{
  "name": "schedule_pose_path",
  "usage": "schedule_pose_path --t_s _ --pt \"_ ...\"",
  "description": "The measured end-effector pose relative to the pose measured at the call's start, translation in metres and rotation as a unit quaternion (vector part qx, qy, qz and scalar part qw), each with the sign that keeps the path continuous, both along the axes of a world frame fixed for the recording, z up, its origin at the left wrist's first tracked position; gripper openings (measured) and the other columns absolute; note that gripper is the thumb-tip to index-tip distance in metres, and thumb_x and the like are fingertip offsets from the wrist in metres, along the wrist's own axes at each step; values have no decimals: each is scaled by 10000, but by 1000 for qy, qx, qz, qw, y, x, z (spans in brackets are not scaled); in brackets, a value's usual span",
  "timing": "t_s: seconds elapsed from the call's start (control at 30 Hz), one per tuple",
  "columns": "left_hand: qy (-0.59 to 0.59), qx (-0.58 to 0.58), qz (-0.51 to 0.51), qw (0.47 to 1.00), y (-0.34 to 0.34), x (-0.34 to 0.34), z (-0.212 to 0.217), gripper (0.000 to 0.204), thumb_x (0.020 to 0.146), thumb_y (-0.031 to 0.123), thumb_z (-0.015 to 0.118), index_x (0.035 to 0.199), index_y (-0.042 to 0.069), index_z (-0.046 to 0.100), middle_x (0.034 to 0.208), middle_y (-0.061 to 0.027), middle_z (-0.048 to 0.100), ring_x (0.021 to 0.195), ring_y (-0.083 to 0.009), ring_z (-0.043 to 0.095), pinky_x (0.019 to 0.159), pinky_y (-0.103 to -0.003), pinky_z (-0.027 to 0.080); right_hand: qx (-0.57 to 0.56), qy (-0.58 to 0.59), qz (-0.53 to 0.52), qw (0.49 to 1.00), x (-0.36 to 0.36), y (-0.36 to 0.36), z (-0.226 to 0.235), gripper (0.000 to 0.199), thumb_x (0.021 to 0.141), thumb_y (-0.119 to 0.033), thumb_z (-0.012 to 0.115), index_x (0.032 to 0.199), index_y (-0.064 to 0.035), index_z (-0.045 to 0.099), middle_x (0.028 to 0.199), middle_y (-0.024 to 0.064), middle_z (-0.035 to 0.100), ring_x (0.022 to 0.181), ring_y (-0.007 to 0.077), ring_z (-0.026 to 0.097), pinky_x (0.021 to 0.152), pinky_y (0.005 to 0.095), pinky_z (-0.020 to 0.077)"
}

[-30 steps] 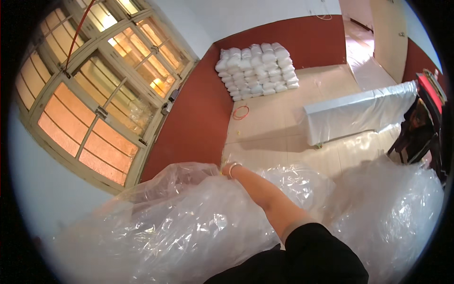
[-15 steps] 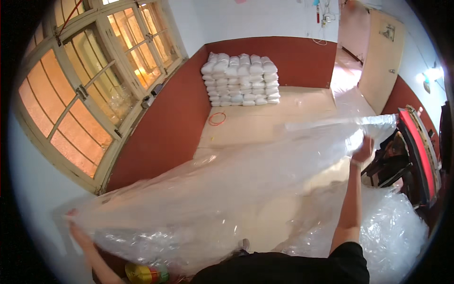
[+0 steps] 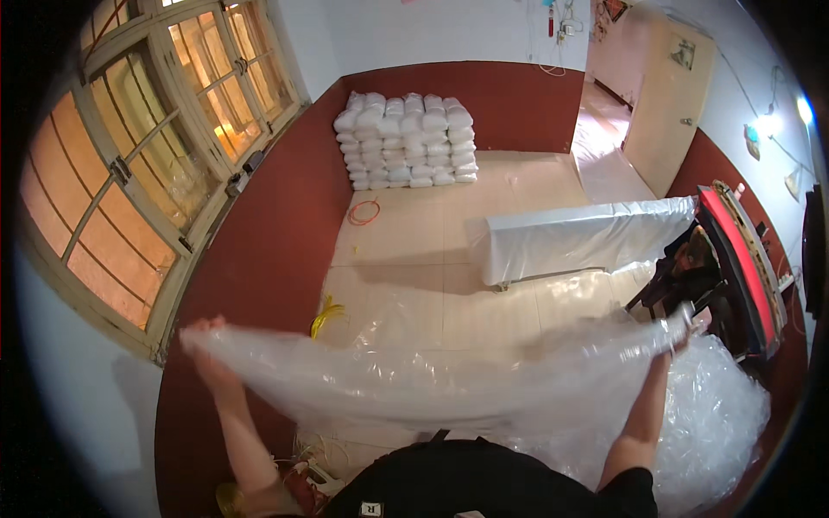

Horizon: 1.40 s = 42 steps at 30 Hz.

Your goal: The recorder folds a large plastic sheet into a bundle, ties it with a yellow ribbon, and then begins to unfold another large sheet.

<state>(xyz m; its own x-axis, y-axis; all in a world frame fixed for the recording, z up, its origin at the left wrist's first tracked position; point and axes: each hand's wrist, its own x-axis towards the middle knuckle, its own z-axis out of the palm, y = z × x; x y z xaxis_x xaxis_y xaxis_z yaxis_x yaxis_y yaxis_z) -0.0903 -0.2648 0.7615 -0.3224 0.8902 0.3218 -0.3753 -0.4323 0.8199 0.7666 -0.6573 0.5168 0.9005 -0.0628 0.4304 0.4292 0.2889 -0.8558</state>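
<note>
I saw the left hand (image 3: 211,341) at eight o'clock, right hand (image 3: 678,335) at four, fingers closed on opposite ends of a clear plastic sheet (image 3: 432,380), seemingly to spread it

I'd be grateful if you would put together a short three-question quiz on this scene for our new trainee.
1. What is stretched between the left hand and the right hand?
2. True or false: the orange coil lies on the floor, nearer the person than the stacked white bags.
3. Which of these is closest to the person? A) the stacked white bags; B) the yellow bundle; C) the open door.

Key:
1. A translucent plastic sheet.
2. True.
3. B.
</note>
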Motion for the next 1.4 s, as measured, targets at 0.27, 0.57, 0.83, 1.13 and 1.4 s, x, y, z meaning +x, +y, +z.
schedule_pose_path --t_s 0.27,0.57,0.83,1.13,1.4 --pt "447 97 -356 815 37 197 -12 646 791 113 609 1352 40 297 963 -27 564 673 -81 476 700 -220 415 -223 -302 602 705 -332 312 192 180 832 -129 509 937 -10 594 978 83 577 951 188 534 862 304 402" --pt "563 56 -444 694 7 308 -30 278 744 160 657 989 43 600 691 -54 591 599 -145 511 566 -299 423 -331 -272 625 652 -363 290 247 130 816 -51 520 911 -5 596 1009 87 561 948 185 544 840 290 418" --pt "612 176 -317 702 6 310 -29 205 707 220 647 774 32 597 738 -187 601 710 -353 577 627 -416 444 -491 -604 469 418 -443 200 206 280 793 -282 574 993 -86 588 913 115 596 893 273 571 920 406 360" --pt "763 215 -103 600 130 127 -43 174 717 164 601 882 111 582 694 -165 588 671 -355 579 586 -451 451 -529 -488 438 539 -395 134 284 409 753 -362 632 1047 -79 600 727 86 587 731 221 565 838 380 361" --pt "598 368 105 704 76 151 38 206 740 36 498 915 70 602 763 -140 608 676 -324 587 584 -394 464 -522 -388 -6 760 -374 167 244 626 659 -103 654 1240 -33 432 777 91 563 718 251 529 792 396 359"
